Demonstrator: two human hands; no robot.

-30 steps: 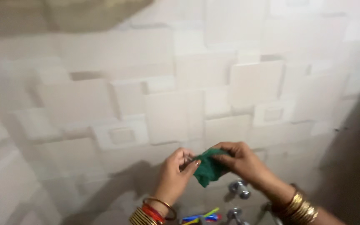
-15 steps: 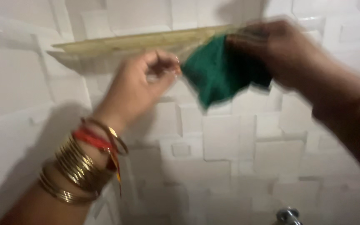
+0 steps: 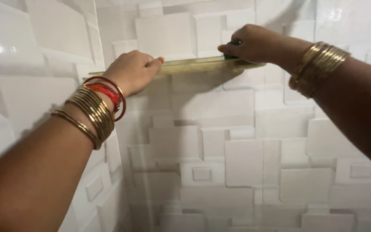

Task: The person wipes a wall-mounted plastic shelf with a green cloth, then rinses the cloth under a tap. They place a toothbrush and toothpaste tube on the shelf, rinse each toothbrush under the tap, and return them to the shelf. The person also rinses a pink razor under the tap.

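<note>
Head view, shelf: a narrow, translucent yellowish corner shelf (image 3: 194,65) is seen edge-on, fixed high on the wall where two tiled faces meet.
Head view, wall: white glossy tiles (image 3: 241,159) with raised square and rectangular relief are shown on both faces.
Head view, cloth: a dark green cloth (image 3: 232,43) is pressed onto the right part of the shelf top; only a small dark patch is seen between the thumb and the knuckles, the remainder being covered by the hand.
Head view, right hand: the right hand (image 3: 254,43) is laid palm-down over the cloth, its fingers curled closed upon it; gold bangles (image 3: 318,66) are worn at the wrist.
Head view, left hand: the left hand (image 3: 134,71) is set against the shelf's front edge near its left end, fingers folded in, the thumb lying along the rim; whether the edge is gripped cannot be told.
Head view, left wrist: gold bangles (image 3: 89,114) and red bangles (image 3: 108,92) are stacked on it.
</note>
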